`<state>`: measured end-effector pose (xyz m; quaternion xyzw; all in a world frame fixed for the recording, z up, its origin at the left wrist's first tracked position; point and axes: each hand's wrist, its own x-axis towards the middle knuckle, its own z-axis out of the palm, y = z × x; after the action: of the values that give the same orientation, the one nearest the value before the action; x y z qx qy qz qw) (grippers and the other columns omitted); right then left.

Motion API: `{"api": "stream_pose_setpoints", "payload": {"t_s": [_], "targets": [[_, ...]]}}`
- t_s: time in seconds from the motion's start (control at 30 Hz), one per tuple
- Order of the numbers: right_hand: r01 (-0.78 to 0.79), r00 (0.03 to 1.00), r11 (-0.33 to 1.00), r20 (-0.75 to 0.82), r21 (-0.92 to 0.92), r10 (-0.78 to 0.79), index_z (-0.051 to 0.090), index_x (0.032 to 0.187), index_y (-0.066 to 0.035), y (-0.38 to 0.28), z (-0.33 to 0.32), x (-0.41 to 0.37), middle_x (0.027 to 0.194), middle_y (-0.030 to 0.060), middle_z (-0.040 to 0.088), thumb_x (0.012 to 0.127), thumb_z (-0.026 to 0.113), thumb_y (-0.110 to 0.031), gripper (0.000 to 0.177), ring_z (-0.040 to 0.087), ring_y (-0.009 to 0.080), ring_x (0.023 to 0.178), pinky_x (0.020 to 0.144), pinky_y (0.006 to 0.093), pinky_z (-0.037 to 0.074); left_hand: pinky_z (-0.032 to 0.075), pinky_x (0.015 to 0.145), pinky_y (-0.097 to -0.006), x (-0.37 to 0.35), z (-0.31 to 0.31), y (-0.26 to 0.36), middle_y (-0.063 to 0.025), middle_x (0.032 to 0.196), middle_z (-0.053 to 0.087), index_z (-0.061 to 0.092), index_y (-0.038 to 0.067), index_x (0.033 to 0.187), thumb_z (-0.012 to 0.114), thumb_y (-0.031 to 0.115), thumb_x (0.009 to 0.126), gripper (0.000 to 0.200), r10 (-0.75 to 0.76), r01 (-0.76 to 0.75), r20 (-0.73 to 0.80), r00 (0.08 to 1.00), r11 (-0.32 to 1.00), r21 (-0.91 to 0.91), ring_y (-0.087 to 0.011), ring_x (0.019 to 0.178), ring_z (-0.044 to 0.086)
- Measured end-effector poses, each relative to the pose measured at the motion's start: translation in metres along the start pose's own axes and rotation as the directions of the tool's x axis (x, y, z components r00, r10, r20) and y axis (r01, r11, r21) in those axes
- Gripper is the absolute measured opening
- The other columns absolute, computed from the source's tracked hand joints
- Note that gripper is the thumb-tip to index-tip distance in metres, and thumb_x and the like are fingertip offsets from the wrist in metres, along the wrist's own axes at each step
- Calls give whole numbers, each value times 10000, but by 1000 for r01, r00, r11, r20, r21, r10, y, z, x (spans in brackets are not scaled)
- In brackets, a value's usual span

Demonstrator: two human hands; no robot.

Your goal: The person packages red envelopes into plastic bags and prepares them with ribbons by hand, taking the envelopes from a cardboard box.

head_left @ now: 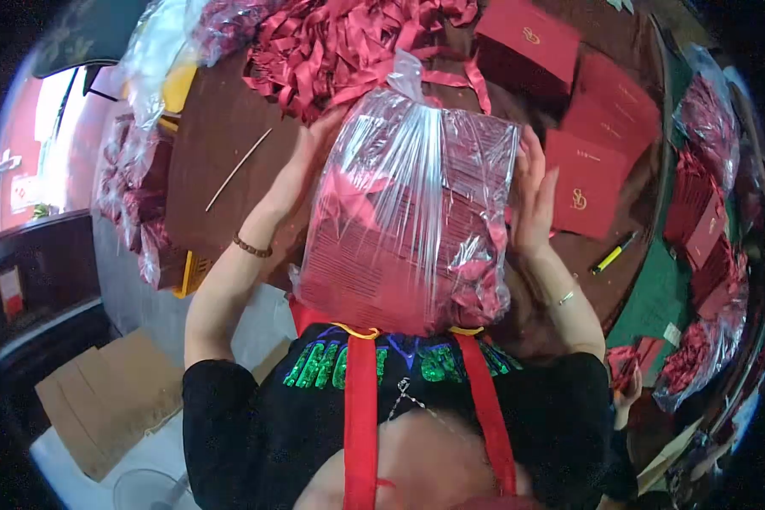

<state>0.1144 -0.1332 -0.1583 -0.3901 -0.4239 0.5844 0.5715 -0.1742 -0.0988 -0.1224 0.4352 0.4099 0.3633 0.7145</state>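
A clear plastic bag (416,229) packed with stacked dark red folded pieces and red ribbon is in front of my chest, its gathered top pointing away from me. My left hand (319,132) is at the bag's upper left side, with its fingers partly hidden behind the plastic. My right hand (535,191) lies along the bag's right edge, fingers long and pressed to the side. Between them the two hands hold the bag. Just beyond its top lies a heap of red ribbons (340,51).
Red boxes or cards with gold print (599,174) lie at the right of the brown table (208,110). A yellow marker (614,252) and a thin stick (238,170) lie on it. More filled bags (710,127) line the right. Cardboard (110,391) is at lower left. Another person's hand (629,387) shows at lower right.
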Motion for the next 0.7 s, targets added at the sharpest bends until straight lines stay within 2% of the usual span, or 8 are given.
{"api": "stream_pose_setpoints", "payload": {"t_s": [0.17, 0.2, 0.3, 0.37, 0.5, 0.63, 0.67, 0.7], "targets": [[230, 972, 967, -20, -110, -233, 180, 1372, -12, -10, 26, 42, 1388, 138, 276, 930, 199, -465, 633, 220, 231, 1298, 1072, 365, 108, 70, 1086, -351, 8, 11, -5, -88, 1465, 1, -19, 80, 1400, 182, 580, 883, 746, 30, -35, 29, 999, 980, 198, -212, 1345, 10], [166, 984, 937, -10, -308, -177, 183, 1368, -3, -5, 35, 39, 1408, 128, 230, 926, 338, -283, 545, 203, 215, 1305, 1071, 334, 111, 30, 1083, -333, 5, 27, 5, -80, 1464, -56, -61, 65, 1391, 217, 541, 901, 738, -28, 21, 76, 997, 995, 93, -198, 1341, -34], [216, 966, 975, -157, 50, -206, 202, 1363, -30, -1, 51, 31, 1360, 144, 313, 923, 369, -237, 514, 291, 225, 1257, 1056, 364, 192, 18, 1083, -328, 7, 20, -1, -81, 1460, -88, -99, 50, 1381, 245, 497, 918, 730, 69, -103, 134, 989, 957, 270, -192, 1339, -47], [191, 969, 981, -166, 21, -185, 220, 1354, -27, -4, 54, 29, 1354, 144, 321, 925, 368, -233, 498, 292, 223, 1255, 1054, 363, 198, 393, 942, -432, 9, 20, -6, -5, 1464, -60, -71, 231, 1399, 280, 554, 879, 706, 20, -40, 130, 991, 988, 147, -232, 1312, 166], [144, 966, 970, -184, -195, -180, 294, 1291, 16, -3, 42, 27, 1288, 144, 388, 915, 376, -239, 462, 339, 232, 1215, 1039, 356, 215, 403, 927, -457, 15, 17, -8, -21, 1464, -57, -99, 254, 1392, 311, 480, 908, 673, 56, -77, 210, 976, 992, 96, -247, 1315, 161], [195, 967, 970, -134, -143, -215, 342, 1244, 35, 1, 27, 38, 1197, 146, 458, 921, 343, -309, 471, 417, 243, 1137, 1014, 371, 258, 29, 1086, -345, 31, 12, -27, -42, 1462, -103, -51, 107, 1400, 290, 500, 907, 717, 109, -163, 250, 962, 965, 206, -181, 1341, -45], [97, 994, 794, -28, 600, -101, 261, 1297, -16, -6, 10, 42, 1277, 123, 375, 926, 310, -348, 501, 353, 234, 1195, 1028, 386, 244, 23, 1085, -340, 32, 15, -25, -47, 1466, -68, -31, 105, 1402, 246, 532, 903, 713, 254, -325, 266, 930, 906, 271, -182, 1342, -40], [-129, 991, 169, 132, 977, -11, 181, 1351, -66, -15, -5, 44, 1356, 100, 292, 930, 276, -388, 538, 289, 225, 1253, 1042, 401, 231, 23, 1085, -340, 13, 9, -17, -47, 1466, -68, -31, 105, 1402, 246, 532, 903, 713, 292, -335, 182, 939, 899, 283, -182, 1342, -40]]}}
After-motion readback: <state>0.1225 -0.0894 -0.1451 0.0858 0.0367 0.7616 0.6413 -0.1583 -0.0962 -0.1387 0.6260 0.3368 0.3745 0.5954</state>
